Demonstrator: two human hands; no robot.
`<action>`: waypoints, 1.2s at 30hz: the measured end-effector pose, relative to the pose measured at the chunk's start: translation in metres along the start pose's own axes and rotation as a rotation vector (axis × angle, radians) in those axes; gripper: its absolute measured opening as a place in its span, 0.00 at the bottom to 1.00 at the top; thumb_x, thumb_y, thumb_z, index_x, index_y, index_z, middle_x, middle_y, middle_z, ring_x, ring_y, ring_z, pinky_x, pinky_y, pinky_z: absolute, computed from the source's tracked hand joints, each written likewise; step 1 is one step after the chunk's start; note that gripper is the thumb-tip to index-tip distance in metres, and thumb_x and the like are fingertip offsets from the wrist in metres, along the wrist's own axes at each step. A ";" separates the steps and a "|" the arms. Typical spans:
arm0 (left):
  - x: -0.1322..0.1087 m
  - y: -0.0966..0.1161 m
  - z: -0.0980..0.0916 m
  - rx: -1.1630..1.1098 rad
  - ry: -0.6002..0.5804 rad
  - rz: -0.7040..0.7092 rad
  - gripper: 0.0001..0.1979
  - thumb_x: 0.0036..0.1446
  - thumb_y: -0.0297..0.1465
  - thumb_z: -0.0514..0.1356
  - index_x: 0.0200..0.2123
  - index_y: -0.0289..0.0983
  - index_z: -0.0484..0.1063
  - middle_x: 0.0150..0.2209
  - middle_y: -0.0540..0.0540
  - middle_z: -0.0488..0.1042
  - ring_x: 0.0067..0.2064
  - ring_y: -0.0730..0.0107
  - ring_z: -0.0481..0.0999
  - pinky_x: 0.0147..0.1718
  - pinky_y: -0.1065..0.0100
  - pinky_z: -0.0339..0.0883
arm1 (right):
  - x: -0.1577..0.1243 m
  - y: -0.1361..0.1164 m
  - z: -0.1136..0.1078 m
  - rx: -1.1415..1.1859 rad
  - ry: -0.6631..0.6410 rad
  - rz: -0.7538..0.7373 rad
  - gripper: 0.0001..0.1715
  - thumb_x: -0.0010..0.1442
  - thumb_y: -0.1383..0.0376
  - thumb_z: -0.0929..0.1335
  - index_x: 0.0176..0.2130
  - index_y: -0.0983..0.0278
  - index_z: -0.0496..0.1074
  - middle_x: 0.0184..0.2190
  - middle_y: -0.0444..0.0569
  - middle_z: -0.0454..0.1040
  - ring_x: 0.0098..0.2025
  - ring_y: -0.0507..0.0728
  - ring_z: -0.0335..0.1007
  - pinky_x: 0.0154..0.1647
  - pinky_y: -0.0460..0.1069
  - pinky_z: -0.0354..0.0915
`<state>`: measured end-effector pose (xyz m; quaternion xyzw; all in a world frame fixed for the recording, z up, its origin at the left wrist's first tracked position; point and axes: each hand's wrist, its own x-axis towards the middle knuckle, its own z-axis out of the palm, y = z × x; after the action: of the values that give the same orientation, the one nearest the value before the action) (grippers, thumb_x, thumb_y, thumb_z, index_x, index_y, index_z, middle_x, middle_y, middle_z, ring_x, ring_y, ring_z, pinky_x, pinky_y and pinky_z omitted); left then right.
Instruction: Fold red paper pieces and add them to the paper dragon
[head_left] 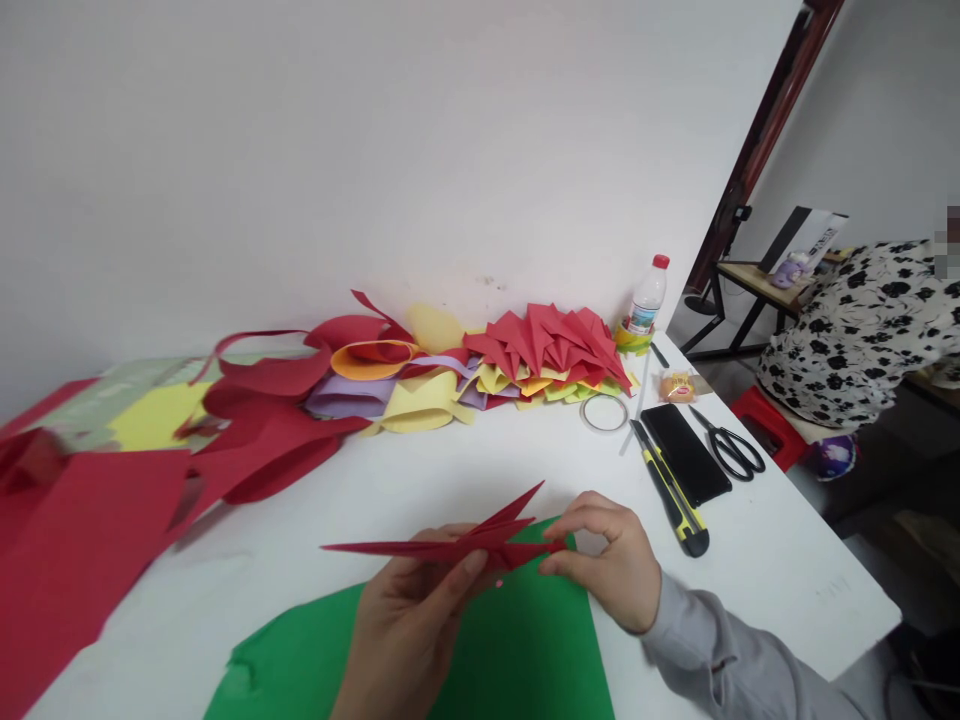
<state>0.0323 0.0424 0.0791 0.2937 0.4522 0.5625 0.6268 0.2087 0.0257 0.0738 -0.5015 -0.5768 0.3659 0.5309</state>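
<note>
Above the green sheet [525, 640], our left hand [409, 625] and right hand [611, 570] each pinch the folded red paper [465, 545], apparently with fingers closed.

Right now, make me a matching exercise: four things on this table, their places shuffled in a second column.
1 folded red paper shape
2 green paper sheet
3 black-handled scissors
4 clear bottle with red cap

A upright beside the pile of folded papers
B pinched between left hand and right hand
C flat below the held paper
D right of the black phone

Pairs: 1-B, 2-C, 3-D, 4-A
</note>
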 end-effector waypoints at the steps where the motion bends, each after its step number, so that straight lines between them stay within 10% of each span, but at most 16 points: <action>1: 0.001 0.001 0.000 -0.011 0.010 -0.011 0.16 0.28 0.36 0.76 0.23 0.38 0.78 0.28 0.50 0.81 0.30 0.63 0.80 0.28 0.68 0.78 | 0.000 -0.001 0.000 0.004 -0.001 0.007 0.10 0.45 0.58 0.77 0.28 0.60 0.79 0.27 0.46 0.73 0.31 0.54 0.70 0.33 0.49 0.66; 22: -0.002 -0.008 -0.002 -0.059 -0.058 -0.094 0.15 0.29 0.34 0.77 0.23 0.39 0.79 0.27 0.51 0.81 0.29 0.66 0.80 0.28 0.71 0.77 | -0.005 -0.004 0.003 0.065 0.010 -0.057 0.07 0.53 0.61 0.73 0.27 0.61 0.76 0.26 0.46 0.72 0.32 0.55 0.68 0.36 0.49 0.64; 27: 0.000 0.003 0.000 -0.120 0.014 -0.109 0.18 0.25 0.33 0.78 0.23 0.38 0.77 0.28 0.50 0.82 0.31 0.63 0.81 0.31 0.67 0.79 | -0.001 0.004 0.003 0.240 0.206 0.148 0.14 0.58 0.56 0.68 0.28 0.63 0.71 0.25 0.44 0.73 0.30 0.53 0.67 0.36 0.48 0.64; 31: 0.004 0.007 -0.001 -0.116 -0.006 -0.076 0.18 0.26 0.35 0.77 0.23 0.38 0.77 0.29 0.49 0.82 0.36 0.58 0.82 0.34 0.64 0.79 | 0.000 0.009 0.005 0.332 0.022 0.303 0.17 0.51 0.57 0.72 0.18 0.64 0.71 0.15 0.43 0.70 0.20 0.51 0.64 0.26 0.47 0.62; 36: 0.004 0.000 -0.003 -0.094 -0.017 -0.084 0.17 0.26 0.34 0.78 0.22 0.38 0.77 0.28 0.50 0.82 0.32 0.64 0.81 0.32 0.69 0.78 | -0.004 0.007 0.010 0.285 -0.038 0.226 0.11 0.46 0.59 0.75 0.31 0.63 0.81 0.22 0.45 0.77 0.25 0.53 0.68 0.29 0.47 0.65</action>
<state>0.0293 0.0457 0.0768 0.2497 0.4319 0.5538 0.6667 0.1996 0.0246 0.0643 -0.4759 -0.4692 0.5107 0.5409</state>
